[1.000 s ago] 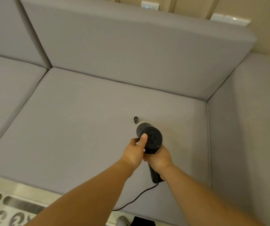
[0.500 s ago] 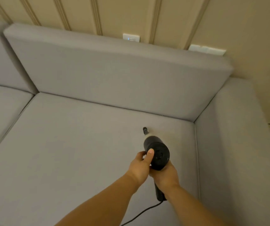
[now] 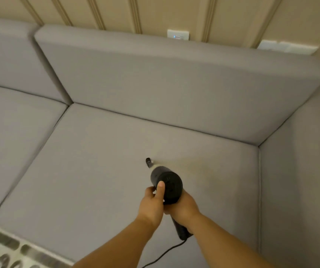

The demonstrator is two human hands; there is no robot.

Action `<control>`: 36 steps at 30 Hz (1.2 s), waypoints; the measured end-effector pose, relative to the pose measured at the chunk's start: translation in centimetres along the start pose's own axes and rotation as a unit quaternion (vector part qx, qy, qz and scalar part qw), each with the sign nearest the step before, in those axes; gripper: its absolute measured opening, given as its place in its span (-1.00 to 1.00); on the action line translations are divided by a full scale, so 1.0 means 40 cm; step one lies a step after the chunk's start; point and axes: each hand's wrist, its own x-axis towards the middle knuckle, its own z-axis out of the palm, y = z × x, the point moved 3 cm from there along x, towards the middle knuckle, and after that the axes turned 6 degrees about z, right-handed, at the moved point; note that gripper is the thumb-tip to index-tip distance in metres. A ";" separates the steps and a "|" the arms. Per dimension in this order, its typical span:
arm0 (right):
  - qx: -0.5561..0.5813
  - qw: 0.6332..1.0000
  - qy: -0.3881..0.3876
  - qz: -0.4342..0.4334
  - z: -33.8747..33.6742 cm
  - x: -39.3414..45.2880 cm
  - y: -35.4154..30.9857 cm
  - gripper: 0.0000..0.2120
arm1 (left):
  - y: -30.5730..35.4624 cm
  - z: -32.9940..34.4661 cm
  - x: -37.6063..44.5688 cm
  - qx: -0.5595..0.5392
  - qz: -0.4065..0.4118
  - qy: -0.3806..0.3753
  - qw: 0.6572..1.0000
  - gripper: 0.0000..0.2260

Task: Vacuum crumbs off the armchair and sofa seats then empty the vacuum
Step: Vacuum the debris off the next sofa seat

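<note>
Both hands' fingers curled round black vacuum (image 3: pixel 167 185), nozzle on grey sofa seat (image 3: pixel 97 171)

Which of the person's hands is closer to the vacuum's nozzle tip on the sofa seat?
The left hand. It holds the side of the vacuum body, thumb on its rear cap, just behind the nozzle tip. The right hand grips the handle lower down, farther back.

Black vacuum (image 3: pixel 167 185), grey sofa (image 3: pixel 116 171)

The handheld vacuum (image 3: pixel 166 185), gripped by both hands, is sliding leftward across the sofa seat cushion (image 3: pixel 101 171), away from the armrest (image 3: pixel 300 171); the patterned floor (image 3: pixel 4 252) is coming back into view.
</note>
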 end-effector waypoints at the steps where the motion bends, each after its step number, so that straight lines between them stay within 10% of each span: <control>1: -0.013 1.000 -0.012 -0.002 0.012 -0.005 -0.010 -0.64 | -0.007 -0.019 -0.008 -0.007 -0.004 0.011 1.000 -0.51; 12: 0.049 0.991 0.124 0.030 -0.078 -0.030 0.069 -0.66 | 0.029 0.077 -0.018 -0.014 0.011 -0.144 0.989 -0.44; 27: 0.039 0.997 0.063 0.036 0.397 -0.300 0.233 -0.57 | -0.355 -0.247 -0.310 0.049 0.022 -0.146 0.988 -0.48; 36: 0.115 0.969 0.207 0.066 0.357 -0.452 0.403 -0.53 | -0.396 -0.124 -0.445 0.078 0.050 -0.239 0.967 -0.47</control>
